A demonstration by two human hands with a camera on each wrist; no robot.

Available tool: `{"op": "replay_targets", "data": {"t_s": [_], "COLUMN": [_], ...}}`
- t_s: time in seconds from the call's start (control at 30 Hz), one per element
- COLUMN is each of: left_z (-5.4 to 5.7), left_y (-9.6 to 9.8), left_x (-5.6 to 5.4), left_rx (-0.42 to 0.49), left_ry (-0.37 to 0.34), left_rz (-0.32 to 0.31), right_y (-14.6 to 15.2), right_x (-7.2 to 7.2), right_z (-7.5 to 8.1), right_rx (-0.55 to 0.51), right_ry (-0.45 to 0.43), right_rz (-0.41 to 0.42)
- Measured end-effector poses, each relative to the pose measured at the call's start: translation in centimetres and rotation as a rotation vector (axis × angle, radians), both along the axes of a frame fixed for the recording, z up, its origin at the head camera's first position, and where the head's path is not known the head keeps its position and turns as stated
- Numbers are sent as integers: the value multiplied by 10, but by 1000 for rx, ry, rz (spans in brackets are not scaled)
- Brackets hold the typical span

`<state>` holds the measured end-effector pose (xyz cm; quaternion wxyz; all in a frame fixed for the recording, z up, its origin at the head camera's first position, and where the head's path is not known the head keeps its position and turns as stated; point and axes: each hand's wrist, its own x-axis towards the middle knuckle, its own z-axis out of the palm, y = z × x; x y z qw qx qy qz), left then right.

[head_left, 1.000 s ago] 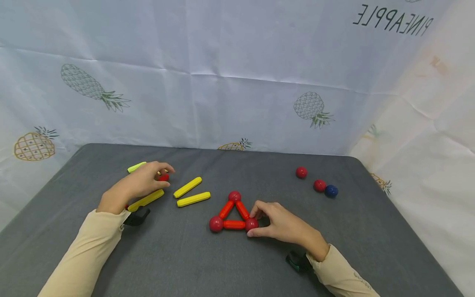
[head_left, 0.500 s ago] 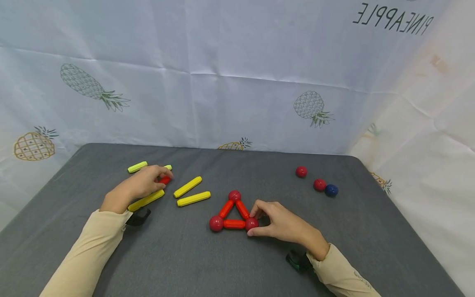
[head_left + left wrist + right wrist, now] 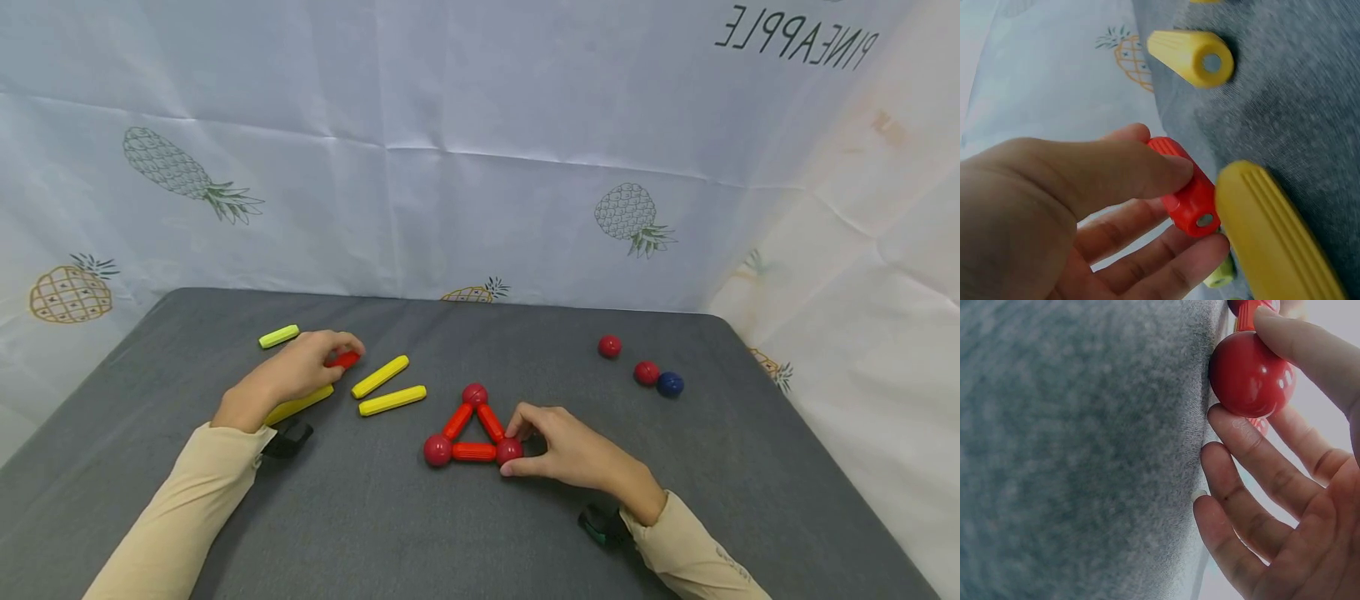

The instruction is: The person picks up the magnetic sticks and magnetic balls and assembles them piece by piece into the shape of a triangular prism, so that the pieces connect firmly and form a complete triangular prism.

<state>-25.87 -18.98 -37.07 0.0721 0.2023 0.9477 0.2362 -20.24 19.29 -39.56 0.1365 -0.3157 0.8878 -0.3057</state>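
A short red magnetic rod (image 3: pixel 1188 203) with a metal disc in its end is pinched between thumb and fingers of my left hand (image 3: pixel 296 367). In the left wrist view a yellow rod (image 3: pixel 1275 231) lies right beside it. My right hand (image 3: pixel 566 450) holds the red ball (image 3: pixel 1250 375) at the right corner of a flat triangle, thumb and fingers on either side of it. Three red rods, such as the bottom rod (image 3: pixel 474 452), join this ball to the left ball (image 3: pixel 438 450) and the far ball (image 3: pixel 475 395).
Two yellow rods (image 3: pixel 392 400) lie between left hand and triangle. A yellow-green rod (image 3: pixel 279 336) rests behind the left hand. Toward the back right are two red balls (image 3: pixel 610 347) and a blue ball (image 3: pixel 670 384). A pineapple-print curtain (image 3: pixel 480 150) hangs behind the grey table (image 3: pixel 420 533).
My left hand has taken hold of the short red rod and shifted it slightly to the right. The right hand and the triangle have stayed in place.
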Motion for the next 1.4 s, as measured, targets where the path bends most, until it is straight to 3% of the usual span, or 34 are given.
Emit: {"op": "replay_targets", "data": {"t_s": [0.17, 0.67, 1.23, 1.4], "left_z": [5, 15, 13, 10], "left_y": [7, 29, 42, 45], "left_x": [4, 17, 21, 22], "left_rx": [26, 134, 299, 347], "left_ry": [-32, -41, -114, -97], "left_rz": [3, -50, -171, -212], "right_y": [1, 0, 2, 2], "right_x": [0, 0, -1, -2], "right_z": [-1, 0, -2, -2], "right_rx": [-3, -25, -63, -70], "right_ry": [-1, -12, -2, -2], "right_rz": [2, 9, 63, 68]}}
